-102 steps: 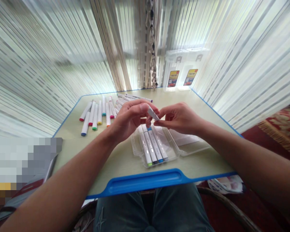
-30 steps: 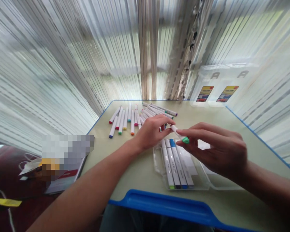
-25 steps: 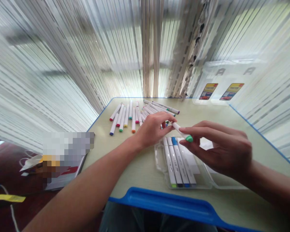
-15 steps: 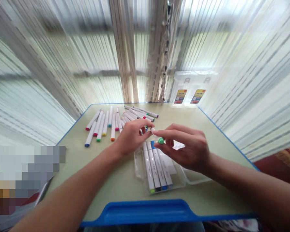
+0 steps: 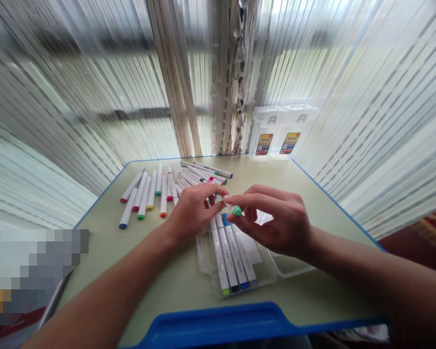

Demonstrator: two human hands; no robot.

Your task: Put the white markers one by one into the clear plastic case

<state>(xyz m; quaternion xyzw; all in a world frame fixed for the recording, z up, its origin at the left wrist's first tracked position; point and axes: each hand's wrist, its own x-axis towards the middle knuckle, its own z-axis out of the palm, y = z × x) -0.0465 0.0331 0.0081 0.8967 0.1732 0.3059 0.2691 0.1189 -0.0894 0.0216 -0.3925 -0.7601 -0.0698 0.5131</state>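
Observation:
Both of my hands hold one white marker with a green cap (image 5: 236, 210) above the middle of the small table (image 5: 156, 264). My left hand (image 5: 192, 211) pinches its far end. My right hand (image 5: 276, 223) pinches the green-capped end between thumb and fingers. Just below them lies an open clear plastic case (image 5: 267, 271) with several white markers (image 5: 228, 257) side by side, their coloured caps toward me. Its lid lies flat to the right.
Several loose markers (image 5: 148, 191) with coloured caps lie in a row and a pile at the table's far left. Two clear boxes with yellow labels (image 5: 276, 140) stand at the far right corner against striped curtains. A blue tray lip (image 5: 218, 325) runs along the near edge.
The view has swung back to the right and settled. Both hands still hold the green-capped marker and have drawn a little closer together over the case.

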